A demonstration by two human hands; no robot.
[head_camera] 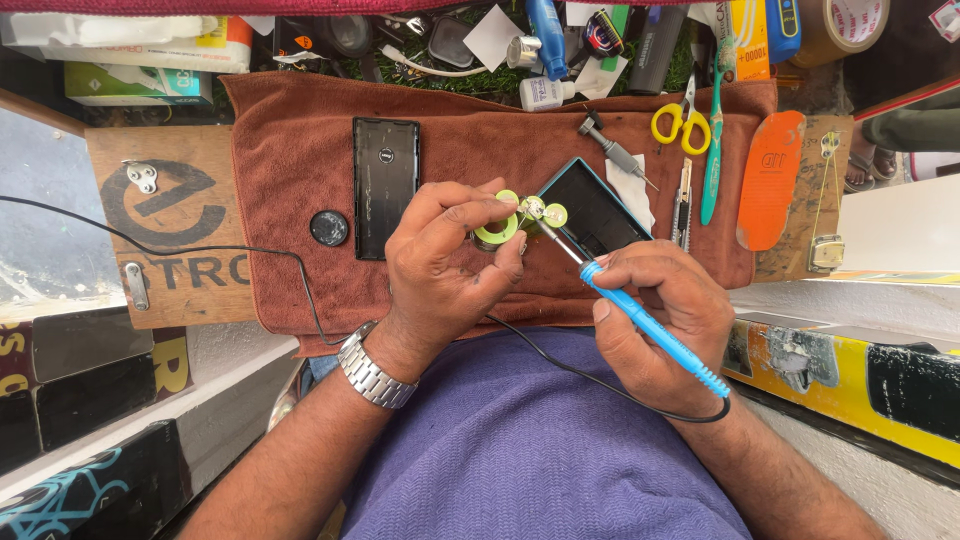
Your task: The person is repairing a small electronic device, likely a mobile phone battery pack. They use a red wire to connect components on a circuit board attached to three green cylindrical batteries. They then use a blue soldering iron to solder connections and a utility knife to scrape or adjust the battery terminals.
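1. The green solder spool (497, 232) sits over the middle of the brown towel (300, 130), just left of the dark phone (592, 208) that lies with a blue edge.
2. Your left hand (450, 262) is closed around the spool, thumb and fingers pinching it; a metal watch (372, 370) is on that wrist.
3. Your right hand (655, 320) grips the blue soldering iron (650, 328) like a pen. Its tip meets small round green parts (545, 211) just beside the spool.
4. The iron's black cord (560, 362) runs across your purple shirt.
5. On the towel, farther out: a black phone back cover (385, 185) and a round black disc (329, 228) to the left; yellow-handled scissors (682, 122), a teal toothbrush (713, 140) and a small screwdriver (612, 150) to the right.
6. The towel covers a wooden counter (170, 230).
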